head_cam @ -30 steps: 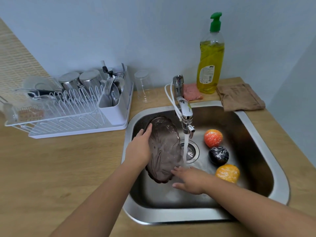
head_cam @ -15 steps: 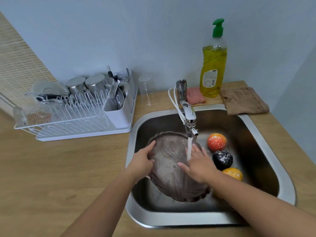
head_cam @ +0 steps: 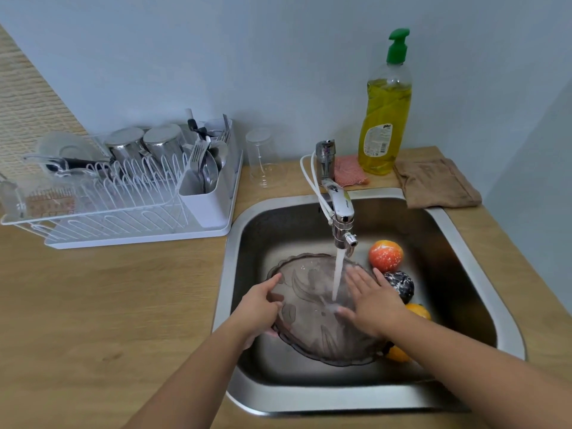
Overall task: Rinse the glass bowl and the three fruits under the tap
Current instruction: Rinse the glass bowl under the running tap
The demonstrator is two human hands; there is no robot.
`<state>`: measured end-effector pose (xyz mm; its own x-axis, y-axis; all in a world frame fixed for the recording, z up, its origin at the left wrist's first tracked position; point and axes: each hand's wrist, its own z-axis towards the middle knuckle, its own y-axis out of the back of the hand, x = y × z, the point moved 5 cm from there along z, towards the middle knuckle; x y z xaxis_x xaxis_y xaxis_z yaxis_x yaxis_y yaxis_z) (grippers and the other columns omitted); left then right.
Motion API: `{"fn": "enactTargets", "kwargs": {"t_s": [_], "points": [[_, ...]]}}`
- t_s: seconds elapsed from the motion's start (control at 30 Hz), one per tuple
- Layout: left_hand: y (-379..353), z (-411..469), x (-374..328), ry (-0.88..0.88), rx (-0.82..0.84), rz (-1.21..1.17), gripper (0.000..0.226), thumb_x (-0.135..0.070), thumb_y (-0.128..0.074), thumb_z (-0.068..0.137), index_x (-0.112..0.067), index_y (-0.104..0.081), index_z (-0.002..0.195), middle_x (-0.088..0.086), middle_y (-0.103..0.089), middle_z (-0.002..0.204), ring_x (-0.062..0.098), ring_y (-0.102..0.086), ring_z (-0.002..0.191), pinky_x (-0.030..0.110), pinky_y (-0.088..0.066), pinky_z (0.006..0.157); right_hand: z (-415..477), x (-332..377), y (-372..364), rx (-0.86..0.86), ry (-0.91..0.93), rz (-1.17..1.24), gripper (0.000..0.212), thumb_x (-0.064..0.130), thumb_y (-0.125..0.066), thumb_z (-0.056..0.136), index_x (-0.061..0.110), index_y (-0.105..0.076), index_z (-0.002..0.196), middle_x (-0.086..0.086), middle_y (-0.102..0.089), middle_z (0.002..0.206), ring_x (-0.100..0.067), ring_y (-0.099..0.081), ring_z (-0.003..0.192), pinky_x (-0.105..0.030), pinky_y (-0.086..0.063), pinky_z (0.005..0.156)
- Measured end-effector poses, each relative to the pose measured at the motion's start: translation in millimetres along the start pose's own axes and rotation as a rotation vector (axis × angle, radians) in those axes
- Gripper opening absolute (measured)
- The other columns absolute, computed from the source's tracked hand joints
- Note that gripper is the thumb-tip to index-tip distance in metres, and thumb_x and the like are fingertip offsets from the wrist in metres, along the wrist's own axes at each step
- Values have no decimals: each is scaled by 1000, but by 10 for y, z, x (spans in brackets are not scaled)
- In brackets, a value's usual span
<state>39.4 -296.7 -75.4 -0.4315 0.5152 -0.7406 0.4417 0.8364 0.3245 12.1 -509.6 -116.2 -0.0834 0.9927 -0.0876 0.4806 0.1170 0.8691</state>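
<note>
A smoky glass bowl with a scalloped rim is held over the steel sink, and water from the tap runs into it. My left hand grips the bowl's left rim, thumb over the edge. My right hand lies flat with straight fingers inside the bowl, beside the stream. Three fruits lie in the sink to the right: an orange-red one, a dark purple one and a yellow-orange one, partly hidden by my right forearm.
A white dish rack with cups and cutlery stands on the wooden counter at left. An upturned clear glass is behind the sink. A yellow soap bottle, a pink sponge and a brown cloth sit at the back right.
The bowl tipped from nearly upright to facing up under the stream. My right hand moved from the bowl's lower edge up onto its inside surface.
</note>
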Motion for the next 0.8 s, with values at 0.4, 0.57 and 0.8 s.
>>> {"fn": "enactTargets", "kwargs": {"t_s": [0.4, 0.57, 0.8], "points": [[-49, -50, 20, 30, 58, -25, 61, 0, -39, 98, -31, -28, 149, 7, -54, 126, 32, -68, 98, 34, -61, 64, 362, 120, 128, -134, -19, 247, 80, 63, -14, 92, 14, 13, 150, -6, 16, 158, -19, 15, 146, -42, 13, 118], [-174, -85, 13, 13, 99, -17, 60, -2, -41, 98, -32, -30, 148, 9, -54, 132, 30, -70, 94, 34, -61, 64, 255, 639, 187, -113, 297, 359, 68, 57, -13, 96, 28, 22, 147, 12, 29, 152, -8, 25, 141, -44, 4, 119], [-9, -55, 17, 21, 1, -32, 64, 5, -38, 94, -31, -33, 147, 7, -54, 124, 36, -64, 100, 43, -61, 65, 363, -49, 43, -71, 71, 216, 68, 49, -19, 98, 23, 16, 150, 2, 17, 159, -20, 16, 146, -45, 7, 117]]}}
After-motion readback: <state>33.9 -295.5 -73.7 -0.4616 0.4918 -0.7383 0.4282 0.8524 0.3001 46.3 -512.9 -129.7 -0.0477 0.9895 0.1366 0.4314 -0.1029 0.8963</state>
